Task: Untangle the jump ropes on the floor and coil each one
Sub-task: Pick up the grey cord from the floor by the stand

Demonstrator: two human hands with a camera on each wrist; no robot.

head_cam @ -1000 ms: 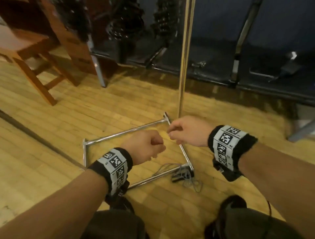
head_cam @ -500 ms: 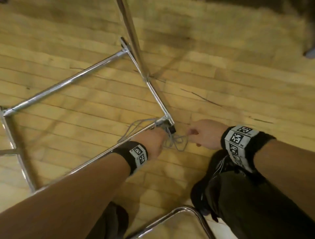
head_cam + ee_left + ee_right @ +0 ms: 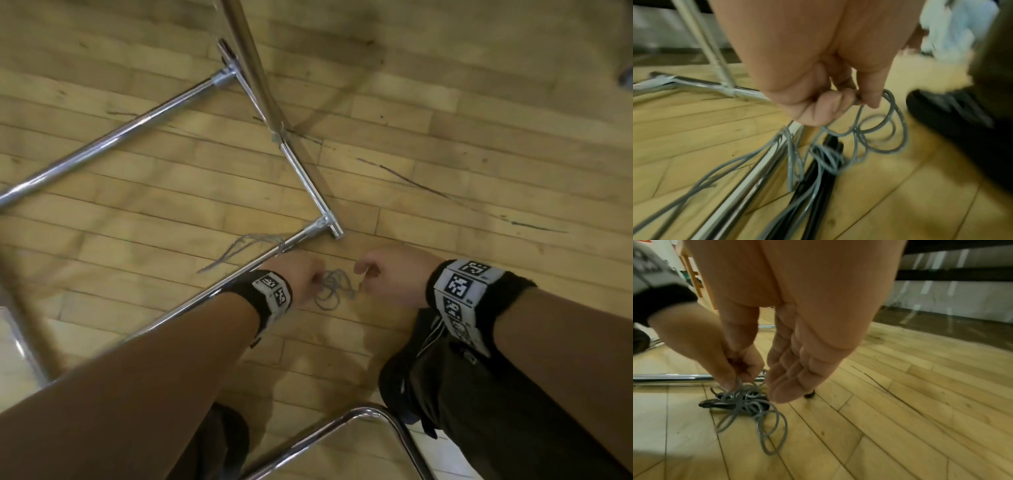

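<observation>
A tangle of thin grey jump rope [image 3: 333, 290] lies on the wood floor between my two hands. Some strands [image 3: 239, 251] run over a chrome floor bar [image 3: 191, 305] to the left. My left hand [image 3: 310, 279] pinches several grey loops [image 3: 879, 129] between thumb and fingers [image 3: 869, 97], lifting them slightly. Black handles [image 3: 818, 178] lie under the grey loops, beside the bar. My right hand [image 3: 764, 376] hovers just right of the tangle [image 3: 752, 407], its fingers [image 3: 789, 382] loosely curled and holding nothing.
A chrome rack base [image 3: 305, 178] with an upright pole [image 3: 253, 72] stands on the floor just beyond the ropes. Another chrome tube [image 3: 359, 414] curves near my knees. My dark trouser leg [image 3: 479, 394] and shoe [image 3: 941, 116] are at the right.
The view has tipped down from the room to the floor. Both hands have dropped from chest height to the rope tangle, and my left hand has taken hold of the grey loops.
</observation>
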